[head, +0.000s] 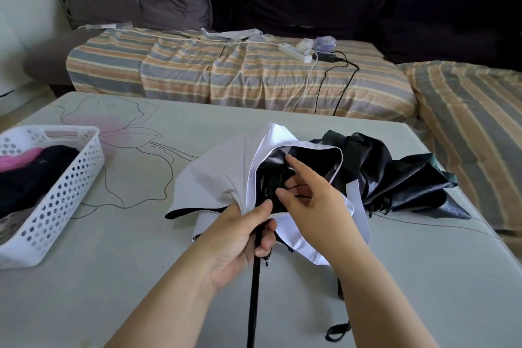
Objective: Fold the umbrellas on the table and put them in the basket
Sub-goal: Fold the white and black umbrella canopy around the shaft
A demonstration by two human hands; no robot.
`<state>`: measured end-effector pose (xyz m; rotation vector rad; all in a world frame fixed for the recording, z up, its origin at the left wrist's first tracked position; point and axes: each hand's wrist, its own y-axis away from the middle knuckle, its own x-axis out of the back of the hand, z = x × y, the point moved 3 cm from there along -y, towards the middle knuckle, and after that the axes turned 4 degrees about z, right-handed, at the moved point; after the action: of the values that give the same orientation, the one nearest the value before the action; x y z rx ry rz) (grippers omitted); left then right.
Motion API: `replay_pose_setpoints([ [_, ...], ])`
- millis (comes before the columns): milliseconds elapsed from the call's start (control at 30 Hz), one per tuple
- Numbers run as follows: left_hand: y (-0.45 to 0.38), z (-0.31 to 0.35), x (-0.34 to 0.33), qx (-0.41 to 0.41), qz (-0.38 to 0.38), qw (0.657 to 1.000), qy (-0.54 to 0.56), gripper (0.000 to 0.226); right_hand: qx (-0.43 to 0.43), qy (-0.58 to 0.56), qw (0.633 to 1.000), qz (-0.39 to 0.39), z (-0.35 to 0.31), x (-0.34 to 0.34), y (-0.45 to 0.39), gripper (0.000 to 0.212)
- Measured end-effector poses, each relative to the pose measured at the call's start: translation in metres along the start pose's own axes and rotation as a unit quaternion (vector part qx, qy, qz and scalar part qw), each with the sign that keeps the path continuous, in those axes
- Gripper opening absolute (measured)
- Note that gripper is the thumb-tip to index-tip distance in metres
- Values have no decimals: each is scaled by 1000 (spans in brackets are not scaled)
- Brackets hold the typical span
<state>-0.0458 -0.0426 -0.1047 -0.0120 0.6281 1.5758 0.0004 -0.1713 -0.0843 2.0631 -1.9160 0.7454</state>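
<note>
Near the front edge of the table (282,135), the white umbrella (214,178) is held loose and unfolded, its black lining showing. The left hand (237,240) has its fingers curled round the black shaft (255,291) just under the canopy, while the right hand (310,198) reaches into the lining with its fingers fairly straight, touching the fabric (whether it pinches a rib I cannot tell). To do this step well, I would keep the shaft steady and gather the panels one way round it, smoothing each fold flat before wrapping. A second dark umbrella (395,178) lies crumpled just behind, waiting its turn. Off to the left stands the white basket (70,178), already holding dark and pink bundles.
</note>
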Motion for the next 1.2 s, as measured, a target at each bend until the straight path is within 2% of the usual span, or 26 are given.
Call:
replay_pose_setpoints([
  [133, -2, -2, 1, -9, 2, 1000, -3, 11, -14, -31, 999, 4, -2, 2, 4, 52],
  [200, -2, -2, 0, -16, 7, 1000, 9, 11, -8, -36, 999, 20, -5, 5, 7, 42],
  [300, -2, 0, 0, -37, 11, 999, 16, 18, -38, -23, 990, 133, -6, 21, 11, 5],
  [333, -2, 1, 0, -45, 5, 999, 15, 19, -68, -10, 985, 158, -4, 27, 12, 9],
  [367, -1, 3, 0, -52, -4, 999, 11, 20, -97, 6, 983, 153, -3, 29, 13, 16],
  [467, 3, 4, -4, -66, -30, 997, -23, 17, -148, 20, 987, 62, -3, 21, 14, 29],
  [533, 6, 0, -8, -72, -36, 995, -65, 14, -184, -38, 982, 6, -1, 11, 12, 25],
  [600, 10, -3, -14, -82, -51, 990, -105, 15, -239, -131, 961, -55, -2, 6, 13, 21],
  [667, 14, -6, -18, -84, -70, 985, -130, 16, -231, -166, 954, -91, -5, 5, 13, 18],
  [767, 17, -7, -19, -87, -71, 979, -170, 2, -183, -161, 969, -49, -3, 9, 8, 23],
  [867, 19, -9, -20, -70, -63, 974, -204, 16, -177, -165, 970, -16, 4, 5, 4, 24],
  [1000, 20, -11, -19, -33, -26, 978, -204, 25, -174, -173, 969, -13, 6, 1, 3, 24],
  [1067, 21, -9, -12, -48, 17, 958, -282, 25, -158, -146, 977, 1, 7, 0, 2, 27],
  [1100, 24, -6, -7, -61, 47, 933, -350, 27, -151, -124, 981, 11, 8, 1, 2, 28],
  [1133, 27, -3, -2, -80, 87, 897, -426, 33, -144, -107, 983, 22, 9, 1, 1, 29],
  [1200, 41, 6, 3, -155, 183, 800, -550, 51, -129, -92, 987, 37, 11, 3, 0, 29],
])
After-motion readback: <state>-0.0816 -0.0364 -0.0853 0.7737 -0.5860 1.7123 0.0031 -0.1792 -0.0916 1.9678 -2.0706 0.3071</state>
